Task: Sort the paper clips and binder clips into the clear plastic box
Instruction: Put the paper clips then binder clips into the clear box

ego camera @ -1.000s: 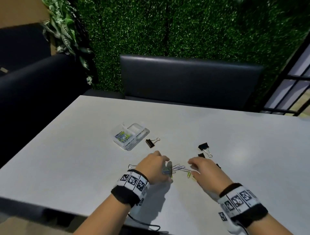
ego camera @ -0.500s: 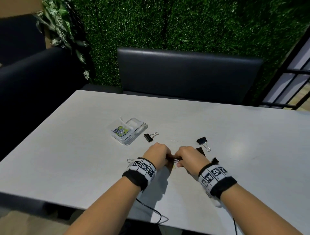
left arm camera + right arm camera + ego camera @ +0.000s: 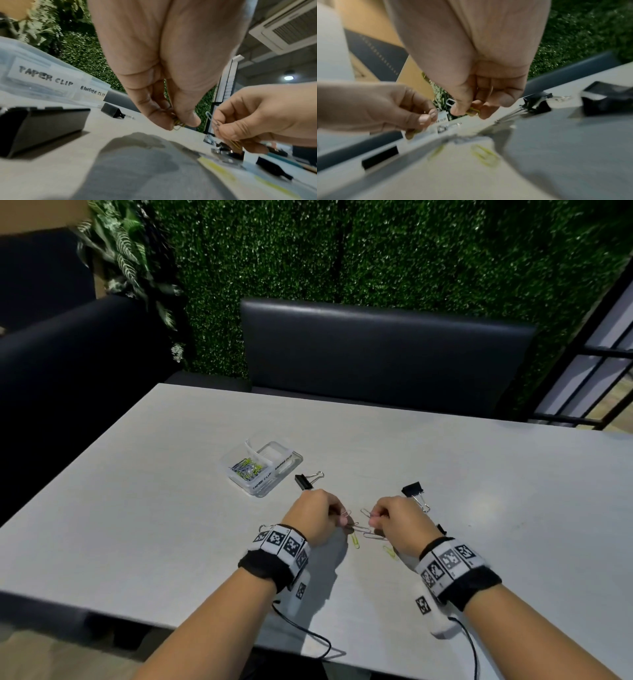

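The clear plastic box (image 3: 274,486) sits open at the table's middle left, with coloured paper clips in its left compartment; its labels read "PAPER CLIP" and "BINDER CLIP" (image 3: 42,77). My left hand (image 3: 342,517) pinches paper clips, a yellow one (image 3: 179,123) showing between thumb and finger. My right hand (image 3: 373,517) faces it a few centimetres away and pinches a pale clip (image 3: 210,116) and a yellow one (image 3: 473,111). Loose silver clips (image 3: 371,536) and yellow clips (image 3: 355,541) lie on the table beneath both hands.
One black binder clip (image 3: 305,481) lies just right of the box, another (image 3: 412,491) beyond my right hand. A further black clip (image 3: 441,529) peeks out beside my right wrist. A dark bench (image 3: 376,354) stands behind the white table (image 3: 513,508).
Both hands rose from the clip pile, met, then drew slightly apart, each holding paper clips. The binder clips and box stayed put.
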Demonstrator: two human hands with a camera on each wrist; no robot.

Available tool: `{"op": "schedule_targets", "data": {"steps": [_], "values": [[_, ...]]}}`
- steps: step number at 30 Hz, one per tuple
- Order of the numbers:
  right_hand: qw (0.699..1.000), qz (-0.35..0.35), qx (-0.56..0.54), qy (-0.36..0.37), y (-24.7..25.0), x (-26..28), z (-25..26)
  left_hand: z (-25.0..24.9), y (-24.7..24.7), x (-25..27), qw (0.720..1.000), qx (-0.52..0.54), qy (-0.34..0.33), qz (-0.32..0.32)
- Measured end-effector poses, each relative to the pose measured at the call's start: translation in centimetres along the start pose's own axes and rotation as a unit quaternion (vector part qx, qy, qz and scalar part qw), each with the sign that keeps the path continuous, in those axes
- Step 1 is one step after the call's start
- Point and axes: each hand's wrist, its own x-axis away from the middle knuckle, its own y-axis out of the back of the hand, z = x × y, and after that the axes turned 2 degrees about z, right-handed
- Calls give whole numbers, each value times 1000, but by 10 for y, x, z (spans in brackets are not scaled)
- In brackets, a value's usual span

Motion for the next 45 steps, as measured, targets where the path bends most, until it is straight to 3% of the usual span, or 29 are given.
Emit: {"op": "schedule_targets", "data": {"steps": [5, 12, 14, 18, 23, 26, 30, 34, 39, 45], "values": [[988, -42, -146, 28, 10, -18, 48, 14, 38, 3, 992, 109, 13, -60], [968, 2, -248, 45, -9, -77, 138, 76, 132, -10, 953, 114, 110, -257], [958, 11, -282, 45, -19, -90, 159, 92, 142, -21, 951, 87, 135, -266], [959, 19, -279, 42, -38, -107, 188, 112, 143, -28, 961, 25, 169, -219], [967, 32, -249, 40, -40, -102, 182, 113, 147, -14, 944, 99, 133, -284], [965, 14, -262, 29, -18, -90, 152, 81, 133, -1, 964, 86, 77, -240], [975, -8, -221, 13, 21, -54, 84, 27, 89, 6, 996, 38, -2, -77], [993, -33, -114, -17, 41, -5, 24, 0, 45, 14, 997, -40, -19, 61], [997, 45, 7, -58, 24, 30, -11, -17, 4, 23, 990, -117, 13, 81], [986, 82, 119, -79, -3, 26, -8, -34, -28, 15, 984, -153, 92, 14]]}}
